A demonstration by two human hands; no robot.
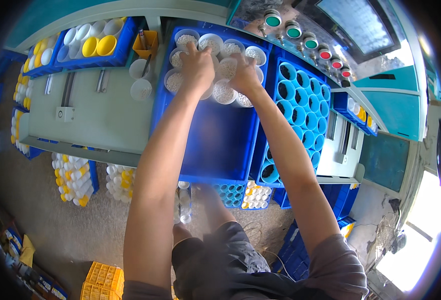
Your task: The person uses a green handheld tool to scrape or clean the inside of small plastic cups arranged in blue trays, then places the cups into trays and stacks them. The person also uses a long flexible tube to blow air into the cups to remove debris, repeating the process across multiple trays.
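Note:
Translucent plastic cups filled with small white pellets stand in rows at the far end of a blue tray. My left hand reaches down over the cups on the left, its fingers bent over their rims and gripping them. On the right, my right hand grips the neighbouring cups in the same way, fingertips over the rims. The undersides of both hands and the thumbs are mostly hidden. The near part of the tray shows its bare blue bottom.
At right, a blue crate holds light-blue cups with dark contents. Two pellet cups stand left of the tray beside a yellow bin. A panel with green and red buttons overhangs the back right. Crates of white and yellow cups sit back left.

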